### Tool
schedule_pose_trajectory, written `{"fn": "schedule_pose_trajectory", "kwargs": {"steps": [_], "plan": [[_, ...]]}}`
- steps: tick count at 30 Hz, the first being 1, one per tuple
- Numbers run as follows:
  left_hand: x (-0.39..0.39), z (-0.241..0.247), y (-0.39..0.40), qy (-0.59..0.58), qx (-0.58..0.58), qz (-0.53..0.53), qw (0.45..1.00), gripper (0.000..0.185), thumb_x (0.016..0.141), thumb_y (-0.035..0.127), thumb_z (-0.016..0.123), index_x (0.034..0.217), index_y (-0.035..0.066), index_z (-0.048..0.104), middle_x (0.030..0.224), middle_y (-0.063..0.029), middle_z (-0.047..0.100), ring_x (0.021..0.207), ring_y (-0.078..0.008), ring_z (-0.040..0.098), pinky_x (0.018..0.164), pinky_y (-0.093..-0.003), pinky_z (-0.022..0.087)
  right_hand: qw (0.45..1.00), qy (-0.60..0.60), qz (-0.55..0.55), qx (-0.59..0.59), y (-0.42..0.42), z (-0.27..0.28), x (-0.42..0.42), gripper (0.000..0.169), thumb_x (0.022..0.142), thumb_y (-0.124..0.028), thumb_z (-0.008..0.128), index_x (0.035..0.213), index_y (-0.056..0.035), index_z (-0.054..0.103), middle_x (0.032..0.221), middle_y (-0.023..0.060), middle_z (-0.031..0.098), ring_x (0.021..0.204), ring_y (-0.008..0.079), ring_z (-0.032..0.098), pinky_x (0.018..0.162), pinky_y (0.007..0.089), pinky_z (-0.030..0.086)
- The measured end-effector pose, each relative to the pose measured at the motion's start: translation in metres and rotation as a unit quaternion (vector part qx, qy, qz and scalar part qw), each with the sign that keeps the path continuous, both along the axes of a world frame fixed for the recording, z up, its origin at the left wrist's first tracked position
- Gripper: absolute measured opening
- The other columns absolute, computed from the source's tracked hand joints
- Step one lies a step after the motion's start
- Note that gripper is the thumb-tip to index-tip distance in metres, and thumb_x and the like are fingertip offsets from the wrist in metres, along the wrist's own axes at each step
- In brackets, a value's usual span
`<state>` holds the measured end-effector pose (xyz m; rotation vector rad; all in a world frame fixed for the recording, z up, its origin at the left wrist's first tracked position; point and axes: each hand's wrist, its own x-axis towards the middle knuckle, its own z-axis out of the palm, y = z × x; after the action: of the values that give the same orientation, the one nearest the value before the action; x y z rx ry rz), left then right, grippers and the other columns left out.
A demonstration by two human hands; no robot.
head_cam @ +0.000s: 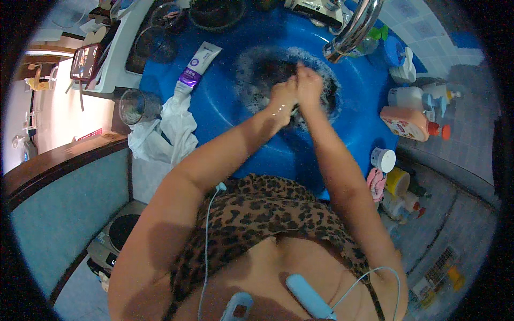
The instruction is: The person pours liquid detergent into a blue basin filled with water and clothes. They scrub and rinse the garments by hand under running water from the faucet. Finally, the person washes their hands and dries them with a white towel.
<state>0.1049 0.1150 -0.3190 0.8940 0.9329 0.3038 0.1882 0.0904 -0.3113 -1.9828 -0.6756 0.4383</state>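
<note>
My left hand (284, 96) and my right hand (309, 86) meet over a blue washbasin (217, 92). Both are wet, with fingers curled around what looks like a dark soaked cloth (265, 74), though motion blur hides the exact grip. White suds (251, 96) ring the dark mass in the basin. Above and right of my hands curves a chrome faucet (349, 34); I see no stream from it. A white and purple squeeze tube (196, 68) lies on the basin's left edge, beside a crumpled white cloth (176, 124).
A clear glass (134, 107) stands at the left, below a phone (85, 62) with a lit screen. Along the right edge are a peach pump bottle (405, 123), a white-lidded jar (383, 159) and a pink cloth (376, 184). A thin blue cord (207, 240) hangs down my front.
</note>
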Motion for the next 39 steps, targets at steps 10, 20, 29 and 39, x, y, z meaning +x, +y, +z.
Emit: {"fn": "schedule_pose_trajectory", "kwargs": {"steps": [10, 20, 29, 39], "plan": [[0.001, 0.022, -0.006, -0.012, -0.130, 0.080, 0.988, 0.025, 0.087, 0.029, 0.047, 0.090, 0.008, 0.058, 0.086, -0.0080, 0.057, 0.080, -0.0196, 0.054, 0.072, -0.0355, 0.043, 0.999, -0.035, 0.017, 0.000, -0.011, 0.023, -0.008, 0.035, 0.087, -0.030, 0.053, 0.065, -0.0032, 0.057, 0.059, 0.0162, 0.055, 0.051, 0.0286, 0.049, 0.052, 0.0388, 0.040], [-0.019, 0.050, 0.004, -0.071, -0.145, 0.058, 0.985, 0.034, 0.090, 0.038, 0.044, 0.068, 0.012, 0.050, 0.064, -0.0024, 0.047, 0.057, -0.0162, 0.044, 0.051, -0.0346, 0.036, 0.997, -0.055, 0.007, -0.044, -0.015, 0.010, 0.013, 0.037, 0.088, -0.030, 0.050, 0.069, 0.0005, 0.057, 0.062, 0.0173, 0.055, 0.054, 0.0308, 0.050, 0.054, 0.0397, 0.040], [-0.028, 0.059, 0.012, -0.091, 0.075, 0.112, 0.987, 0.036, 0.091, 0.038, 0.045, 0.074, 0.007, 0.053, 0.068, -0.0032, 0.050, 0.060, -0.0101, 0.045, 0.050, -0.0271, 0.036, 0.963, 0.162, 0.162, 0.145, -0.052, 0.030, -0.033, 0.025, 0.082, -0.010, 0.063, 0.099, -0.0077, 0.045, 0.094, 0.0026, 0.049, 0.084, 0.0121, 0.050, 0.073, 0.0255, 0.043], [-0.051, 0.064, 0.052, -0.187, 0.317, -0.072, 0.927, 0.036, 0.079, 0.012, 0.065, 0.111, 0.004, 0.050, 0.100, -0.0073, 0.059, 0.095, -0.0168, 0.056, 0.082, -0.0272, 0.047, 0.823, 0.510, 0.094, 0.232, -0.055, 0.080, -0.018, 0.024, 0.088, -0.013, 0.054, 0.108, -0.0013, 0.056, 0.099, 0.0084, 0.062, 0.086, 0.0147, 0.061, 0.074, 0.0265, 0.050]]}}
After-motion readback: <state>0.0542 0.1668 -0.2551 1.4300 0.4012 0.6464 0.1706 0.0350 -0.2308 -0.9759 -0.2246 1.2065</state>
